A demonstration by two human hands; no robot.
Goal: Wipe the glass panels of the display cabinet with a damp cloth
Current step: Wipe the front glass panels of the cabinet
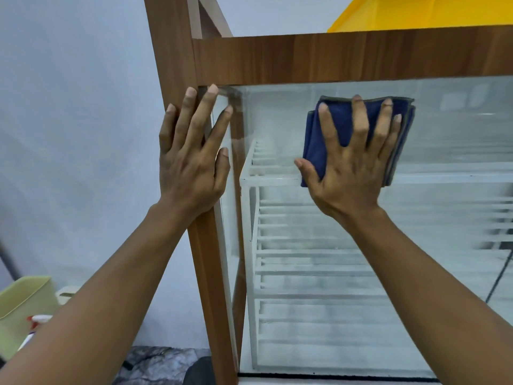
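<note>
A person cleans a wood-framed display cabinet [333, 59], pressing a folded blue cloth [342, 115] flat against the upper left part of its front glass panel [361, 273]. The right hand [349, 173] lies on the cloth with fingers spread and straight. Its grip is released, so the cloth is pinned to the pane by pressure rather than clutched. The left hand [191, 162], also with a released grip and holding nothing, rests flat on the wooden corner post [177, 65], its fingertips reaching onto the top corner of the glass, apparently to steady the cabinet.

The job appears to be at an early stage. The cloth sits just under the top rail, near the left edge, and a milky haze covers most of the pane below and to the right, over the white racks [305, 262] inside (no clearly wiped patch can be made out). The narrow side panel [229, 259] beside the post looks untouched — so does the long run of front glass to the right. Most of the wiping seems to be left to do.

A spray bottle [36, 320] and a pale green bin [22, 307] stand at lower left.
</note>
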